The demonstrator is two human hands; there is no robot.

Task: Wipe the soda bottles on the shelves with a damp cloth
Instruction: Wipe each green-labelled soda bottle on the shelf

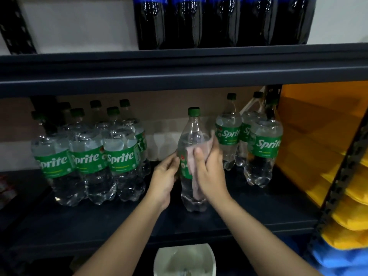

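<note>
Nearest, at the bottom edge: a white container (185,259) below the shelf front, something pale and glinting inside, contents unclear.

Above it, two bare forearms reaching up onto the dark lower shelf (99,226). Left hand (165,178) against the left side of a clear Sprite bottle (192,140), fingers curled round its label band, steadying it. Right hand (209,172) pressing a pale pinkish cloth (196,168) flat onto the front and right side of the same bottle, thumb over the cloth, fingers wrapped behind; cloth hanging down past the label toward the base. Bottle upright on the shelf, green cap on, alone in the gap between two groups of bottles.

To the left, a cluster of Sprite bottles (87,156), three in front with labels facing out, more behind, all upright and packed close. To the right, three more Sprite bottles (264,148), the nearest one forward, the other two farther back beside the black upright post (274,100).

Far right, beyond the post, stacked yellow packages (338,176) with blue ones (342,261) lower down, blurred.

Behind the bottles, a brown back panel. Overhead, the upper shelf's dark beam (179,66), carrying a row of dark cola bottles (219,22) with blue labels, tops cut off by the frame.
</note>
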